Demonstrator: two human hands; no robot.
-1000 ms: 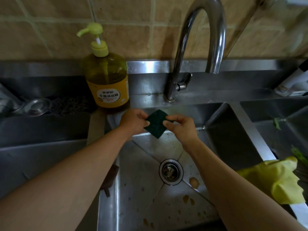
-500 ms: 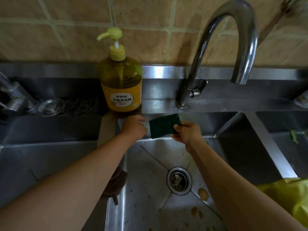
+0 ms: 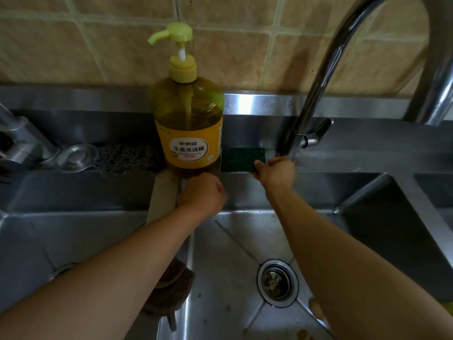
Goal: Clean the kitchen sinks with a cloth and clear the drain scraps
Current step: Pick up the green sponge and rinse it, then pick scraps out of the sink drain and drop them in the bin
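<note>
My right hand pinches the right edge of the dark green scouring pad, thumb on top, fingers under. The pad lies flat against the steel ledge behind the basin, its left edge touching the base of the soap bottle, its right end just beside the foot of the faucet.

My left hand is curled into a loose fist with the knuckles up, just below the bottle's base; it holds nothing that I can see. It sits over the divider between the left basin and the middle sink.

Bottle: amber, translucent, pale yellow-green pump with the nozzle pointing left. Orange label with an oval panel. Large characters read 生姜洗洁精; the smaller line above them looks like 家家宜, not fully sharp. The fine red print below is too small to read.

Sink floor: round metal drain in the lower middle, between my forearms. Brownish scraps lie on the steel just right of the drain, with more at the bottom edge. Small specks dot the floor left of the drain.

A brown cloth hangs over the divider under my left forearm. On the ledge at left: a round metal strainer and, beside it, a grey wad of steel wool.
</note>
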